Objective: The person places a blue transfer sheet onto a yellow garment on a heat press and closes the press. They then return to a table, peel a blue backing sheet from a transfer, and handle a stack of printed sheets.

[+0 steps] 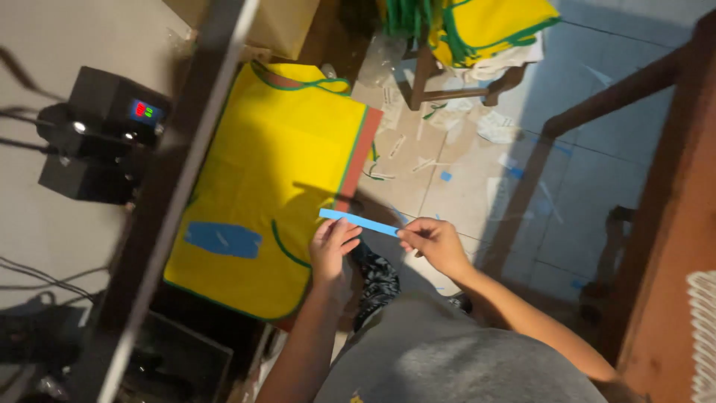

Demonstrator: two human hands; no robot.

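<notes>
View from the head camera, looking down. The left hand (pixel 333 250) and the right hand (pixel 435 245) hold a thin blue strip (pixel 359 222) between them, in the air above the edge of a yellow garment (pixel 276 172). The right hand pinches one end of the strip between thumb and fingers, closed on it. The left hand has its fingers curled beneath the strip near its middle and touches it; whether those fingers are fully closed on the strip cannot be told. The free end of the strip reaches past the left hand toward the garment.

The yellow garment lies flat on a reddish board (pixel 363 153) and carries green trim along its edges. A blue patch (pixel 223 239) lies on the garment, well apart from the strip. A dark bar (pixel 175 194) crosses the view just beside the garment. Beyond the bar, a black box with small red and green lights (pixel 112 119) stands against a pale surface, with dark cables (pixel 45 272) near it.

A wooden stool (pixel 447 86) stands on the tiled floor (pixel 597 149) and bears a pile of yellow and green fabric (pixel 485 26). Paper scraps (pixel 418 153) are scattered on the floor between the stool and the hands. The person wears a grey shirt (pixel 447 358).
</notes>
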